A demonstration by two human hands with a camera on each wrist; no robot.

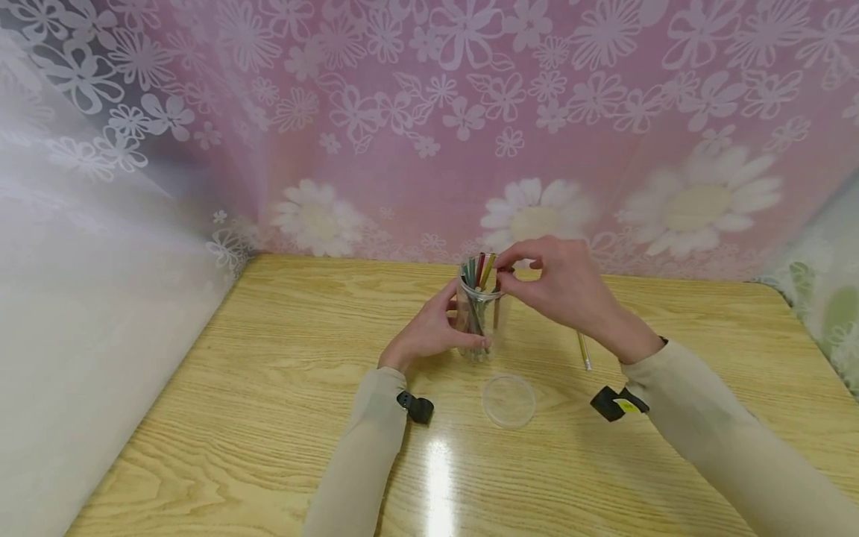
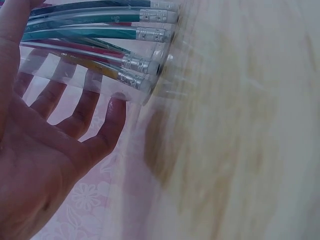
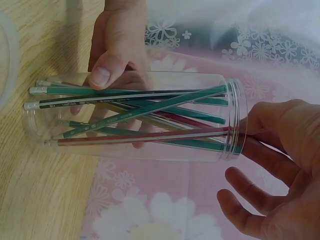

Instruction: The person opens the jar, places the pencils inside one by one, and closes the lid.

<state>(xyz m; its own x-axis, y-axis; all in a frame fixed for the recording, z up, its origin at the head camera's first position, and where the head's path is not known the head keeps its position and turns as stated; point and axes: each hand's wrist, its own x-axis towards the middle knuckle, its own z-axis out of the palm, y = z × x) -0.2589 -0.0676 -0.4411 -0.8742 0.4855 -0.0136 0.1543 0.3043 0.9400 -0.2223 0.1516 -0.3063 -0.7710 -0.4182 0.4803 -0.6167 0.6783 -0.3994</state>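
Observation:
A clear plastic jar (image 1: 463,346) without its lid stands upright on the table, holding several pencils, eraser ends down. My left hand (image 1: 429,328) grips the jar's side, with the thumb in front and the fingers behind it. At the mouth, my right hand (image 1: 564,287) pinches the upper end of a red pencil (image 3: 145,137) between thumb and forefinger. That pencil's length lies inside the jar, its eraser end close to the bottom. Green pencils (image 3: 150,107) cross each other beside it, and a yellow pencil (image 1: 488,270) shows near the rim.
A round clear lid (image 1: 508,403) lies flat on the wood-grain table (image 1: 268,418), in front of the jar. To the right, partly under my right forearm, lies a single yellow pencil (image 1: 584,350). A pink flowered curtain (image 1: 403,171) hangs behind the table.

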